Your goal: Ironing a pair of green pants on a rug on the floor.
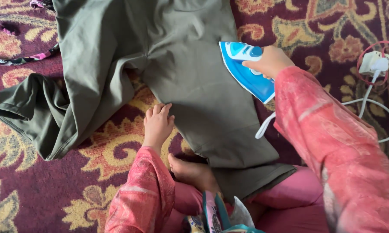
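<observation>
Right hand [268, 60] clenched around blue iron [246, 71] near garment [194, 86] edge; left hand [158, 123] open, flat at hem.

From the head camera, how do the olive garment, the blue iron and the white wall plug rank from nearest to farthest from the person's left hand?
1. Olive garment: the left hand rests against its edge on the carpet.
2. Blue iron: farther right on the garment, held by the right hand.
3. White plug: farthest, at the far right edge on the carpet, with its cord trailing.

Soft, even daylight, faint shadows, no glare; the near sleeves at the bottom edge look slightly blurred.
</observation>
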